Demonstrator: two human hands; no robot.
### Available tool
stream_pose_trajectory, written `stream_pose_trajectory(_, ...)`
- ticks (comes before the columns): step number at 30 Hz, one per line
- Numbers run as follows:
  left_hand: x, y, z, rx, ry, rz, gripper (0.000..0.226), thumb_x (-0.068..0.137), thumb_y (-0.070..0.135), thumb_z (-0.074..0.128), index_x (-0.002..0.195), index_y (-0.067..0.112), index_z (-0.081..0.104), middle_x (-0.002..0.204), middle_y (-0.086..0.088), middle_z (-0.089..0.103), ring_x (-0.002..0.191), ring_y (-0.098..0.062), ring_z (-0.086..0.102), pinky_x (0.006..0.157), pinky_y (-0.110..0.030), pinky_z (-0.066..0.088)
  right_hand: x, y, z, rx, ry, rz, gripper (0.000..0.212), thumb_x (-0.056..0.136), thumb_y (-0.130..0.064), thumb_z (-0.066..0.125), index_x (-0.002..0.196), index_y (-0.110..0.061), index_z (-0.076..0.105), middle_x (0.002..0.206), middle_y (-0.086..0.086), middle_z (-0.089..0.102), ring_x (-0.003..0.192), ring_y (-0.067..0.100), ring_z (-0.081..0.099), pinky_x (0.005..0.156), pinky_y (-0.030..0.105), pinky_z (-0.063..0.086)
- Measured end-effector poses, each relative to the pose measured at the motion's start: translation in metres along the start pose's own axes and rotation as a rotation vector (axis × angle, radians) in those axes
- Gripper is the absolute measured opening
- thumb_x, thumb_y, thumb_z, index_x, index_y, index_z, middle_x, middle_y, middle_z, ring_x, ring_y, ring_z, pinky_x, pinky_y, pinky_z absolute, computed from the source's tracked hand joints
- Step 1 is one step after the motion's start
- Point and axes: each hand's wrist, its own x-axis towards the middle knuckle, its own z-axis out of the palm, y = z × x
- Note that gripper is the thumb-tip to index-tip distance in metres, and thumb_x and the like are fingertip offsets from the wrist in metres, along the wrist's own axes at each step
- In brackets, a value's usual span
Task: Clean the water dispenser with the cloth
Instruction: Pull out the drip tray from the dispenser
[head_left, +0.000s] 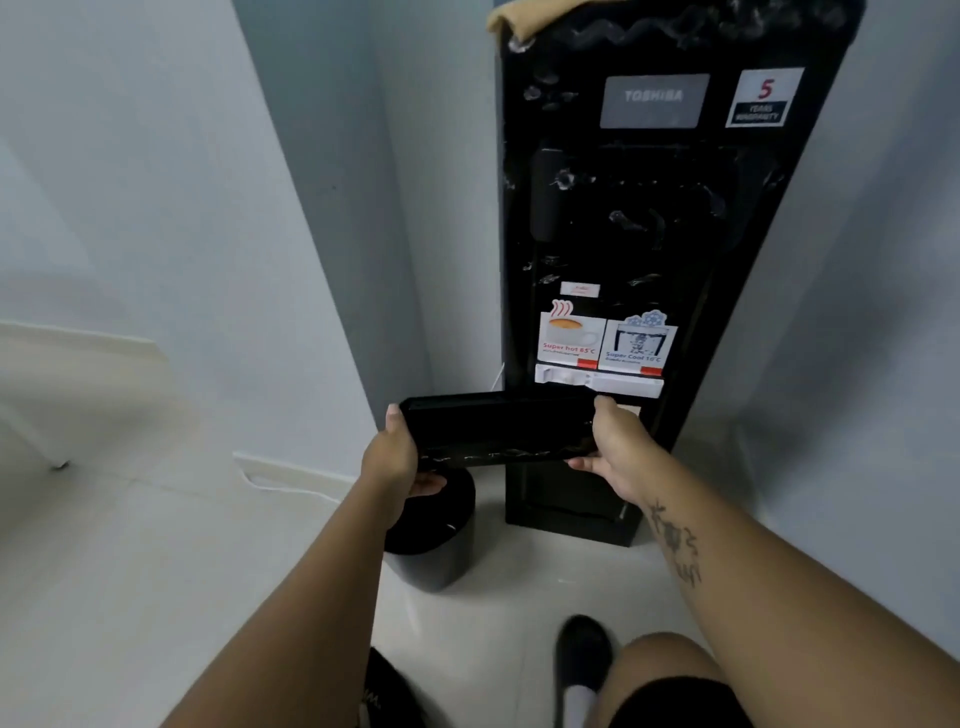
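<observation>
A black round bin (441, 551) is being kept on the pale tiled floor (130, 571), near the grey wall (130, 156). A white cable (291, 488) is being trailed along the baseboard. A black shoe (582, 649) is being worn over a white sock.

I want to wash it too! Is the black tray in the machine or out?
Out. The left hand and right hand hold the black tray in front of the water dispenser.

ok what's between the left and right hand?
A black tray, gripped at its ends by left hand and right hand, in front of the water dispenser; head view.
</observation>
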Motion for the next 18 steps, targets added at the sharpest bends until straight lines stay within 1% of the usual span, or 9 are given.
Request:
stream_pose_trajectory(2,-0.002,-0.011,-0.014,-0.016,0.043,0.015,0.07,0.102,0.058,0.02,0.129,0.002,0.053,0.098,-0.021,0.065,0.053,-0.029,0.065,0.048,-0.032,0.056,-0.001,0.01,0.013,0.003,-0.027,0.017,0.039,0.101,-0.032,0.031,0.123,-0.012,0.057,0.12,0.014,0.063,0.09,0.027,0.062,0.045,0.025,0.049)
stream_pose_trajectory(4,-0.003,-0.023,-0.025,-0.027,0.065,0.013,0.071,0.102,0.058,0.02,0.128,0.002,0.055,0.101,-0.021,0.065,0.053,-0.029,0.064,0.048,-0.032,0.055,-0.002,0.022,0.025,0.001,-0.059,0.033,0.041,0.1,-0.033,0.031,0.125,-0.013,0.057,0.121,0.014,0.063,0.091,0.028,0.063,0.045,0.025,0.049)
stream_pose_trajectory(7,0.002,-0.039,-0.037,-0.039,0.106,-0.012,0.068,0.102,0.057,0.019,0.125,0.005,0.056,0.104,-0.021,0.065,0.055,-0.03,0.064,0.048,-0.031,0.055,0.006,0.04,0.041,-0.005,-0.079,0.058,0.042,0.1,-0.036,0.032,0.124,-0.014,0.057,0.12,0.014,0.064,0.09,0.028,0.063,0.046,0.025,0.05)
stream_pose_trajectory(10,0.014,-0.058,-0.046,-0.05,0.144,-0.022,0.066,0.103,0.055,0.019,0.121,0.006,0.059,0.1,-0.023,0.067,0.054,-0.03,0.064,0.05,-0.031,0.055,0.019,0.053,0.058,-0.011,-0.102,0.088,0.038,0.102,-0.036,0.033,0.12,-0.014,0.058,0.115,0.013,0.064,0.088,0.028,0.063,0.049,0.028,0.05)
stream_pose_trajectory(13,0.032,-0.081,-0.055,-0.066,0.182,-0.023,0.066,0.103,0.053,0.018,0.114,0.007,0.064,0.092,-0.023,0.069,0.057,-0.031,0.065,0.054,-0.033,0.055,0.038,0.071,0.079,-0.035,-0.121,0.124,0.035,0.103,-0.035,0.033,0.117,-0.015,0.058,0.11,0.012,0.064,0.088,0.027,0.062,0.054,0.032,0.051)
stream_pose_trajectory(15,0.042,-0.096,-0.058,-0.057,0.213,-0.007,0.063,0.104,0.052,0.017,0.109,0.012,0.065,0.088,-0.02,0.069,0.061,-0.032,0.065,0.06,-0.037,0.057,0.051,0.086,0.092,-0.05,-0.128,0.159,0.035,0.103,-0.036,0.033,0.119,-0.015,0.057,0.111,0.013,0.063,0.088,0.028,0.062,0.053,0.032,0.05)
stream_pose_trajectory(18,0.058,-0.116,-0.062,-0.048,0.263,0.013,0.056,0.104,0.052,0.017,0.098,0.024,0.065,0.09,-0.015,0.07,0.063,-0.033,0.067,0.065,-0.041,0.06,0.07,0.108,0.112,-0.069,-0.136,0.208,0.033,0.103,-0.037,0.034,0.118,-0.018,0.057,0.116,0.014,0.063,0.095,0.03,0.063,0.052,0.031,0.05)
